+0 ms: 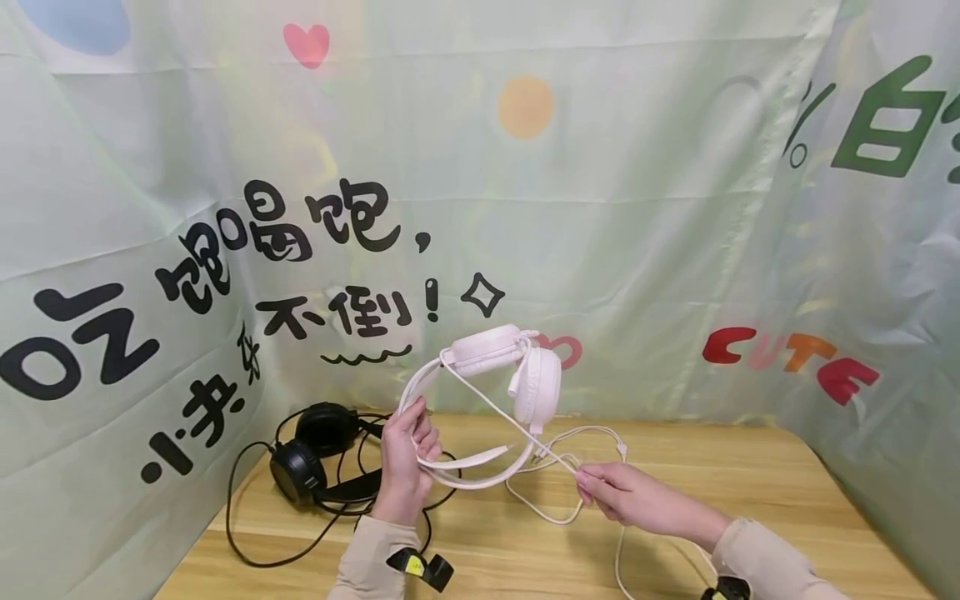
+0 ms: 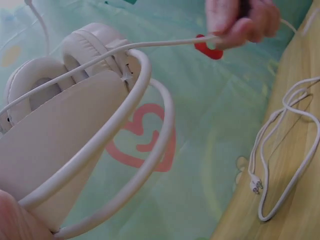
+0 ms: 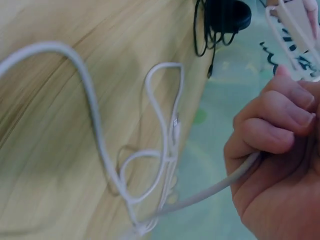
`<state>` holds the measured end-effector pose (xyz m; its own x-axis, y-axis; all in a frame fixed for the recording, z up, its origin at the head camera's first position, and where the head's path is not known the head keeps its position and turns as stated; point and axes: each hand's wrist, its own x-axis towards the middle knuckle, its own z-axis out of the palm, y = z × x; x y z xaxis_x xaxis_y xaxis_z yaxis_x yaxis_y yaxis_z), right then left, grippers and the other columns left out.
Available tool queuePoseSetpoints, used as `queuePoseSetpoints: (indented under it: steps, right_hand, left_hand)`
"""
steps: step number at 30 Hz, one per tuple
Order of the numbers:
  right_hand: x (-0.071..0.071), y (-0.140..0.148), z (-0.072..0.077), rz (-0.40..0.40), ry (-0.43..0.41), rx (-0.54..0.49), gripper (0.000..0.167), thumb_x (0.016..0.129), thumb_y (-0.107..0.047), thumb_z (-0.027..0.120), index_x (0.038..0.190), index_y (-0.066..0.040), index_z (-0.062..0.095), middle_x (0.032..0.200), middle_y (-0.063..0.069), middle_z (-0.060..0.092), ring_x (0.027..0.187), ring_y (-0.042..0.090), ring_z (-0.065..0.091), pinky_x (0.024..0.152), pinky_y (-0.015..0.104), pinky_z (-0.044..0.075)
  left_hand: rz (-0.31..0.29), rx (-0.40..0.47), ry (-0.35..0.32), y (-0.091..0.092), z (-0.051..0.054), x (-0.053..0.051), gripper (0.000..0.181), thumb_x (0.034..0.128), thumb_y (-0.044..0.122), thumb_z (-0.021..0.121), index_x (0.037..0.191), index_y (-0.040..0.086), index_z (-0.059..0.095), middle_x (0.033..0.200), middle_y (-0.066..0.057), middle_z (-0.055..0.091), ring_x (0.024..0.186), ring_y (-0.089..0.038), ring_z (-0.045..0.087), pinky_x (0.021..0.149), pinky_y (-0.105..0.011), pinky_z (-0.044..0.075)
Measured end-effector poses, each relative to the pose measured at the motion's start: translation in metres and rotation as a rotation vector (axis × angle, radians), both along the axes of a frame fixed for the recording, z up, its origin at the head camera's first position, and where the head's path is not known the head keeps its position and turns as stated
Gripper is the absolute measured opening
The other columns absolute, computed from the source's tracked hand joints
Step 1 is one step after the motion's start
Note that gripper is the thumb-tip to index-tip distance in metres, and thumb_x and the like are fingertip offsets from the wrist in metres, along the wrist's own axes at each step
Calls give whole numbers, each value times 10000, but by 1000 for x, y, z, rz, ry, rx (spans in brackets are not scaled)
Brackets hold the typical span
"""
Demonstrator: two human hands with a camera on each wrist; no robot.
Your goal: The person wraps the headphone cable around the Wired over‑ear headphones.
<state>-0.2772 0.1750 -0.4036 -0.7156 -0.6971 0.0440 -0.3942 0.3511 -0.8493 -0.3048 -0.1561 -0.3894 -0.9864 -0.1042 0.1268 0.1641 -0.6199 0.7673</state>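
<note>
White over-ear headphones (image 1: 486, 350) are held up above the table by my left hand (image 1: 405, 454), whose fingers curl round the headband. Both ear cups point up and away, toward the back curtain. My right hand (image 1: 626, 497) pinches the white cable (image 1: 510, 412), which runs taut from an ear cup. In the right wrist view the cable (image 3: 215, 187) passes out below the curled fingers. The rest of the cable (image 1: 551, 518) lies in loose loops on the table, and its plug (image 2: 255, 184) shows in the left wrist view.
Black headphones (image 1: 298, 471) with a tangled black cable (image 1: 251, 562) lie on the wooden table (image 1: 750, 467) at left, partly behind my left hand. A printed curtain (image 1: 600, 250) stands round the back and sides of the table.
</note>
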Motion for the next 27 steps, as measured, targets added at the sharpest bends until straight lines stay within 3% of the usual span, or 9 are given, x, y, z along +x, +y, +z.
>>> queuePoseSetpoints:
  steps: [9, 15, 27]
  right_hand:
    - [-9, 29, -16, -24, 11, 8, 389, 1173, -142, 377, 895, 77, 538, 615, -56, 339, 507, -30, 312, 433, 224, 234]
    - [-16, 42, -18, -54, 53, 56, 385, 1170, -164, 403, 884, 40, 561, 657, -146, 374, 525, -35, 314, 461, 233, 273]
    - [-28, 68, -6, -126, 94, 112, 271, 1169, -200, 423, 996, -68, 585, 682, -101, 362, 546, -1, 301, 483, 259, 309]
  left_hand:
    - [-28, 69, 4, -8, 5, 0, 225, 1130, 170, 429, 905, 175, 406, 622, 77, 261, 438, -24, 267, 382, -144, 267]
    - [-64, 46, 26, -8, 4, 1, 242, 1134, 175, 413, 892, 168, 407, 618, 76, 265, 436, -25, 281, 384, -149, 277]
    - [-83, 50, 42, -7, 4, 2, 233, 1132, 171, 418, 899, 164, 423, 628, 73, 262, 439, -29, 274, 379, -149, 281]
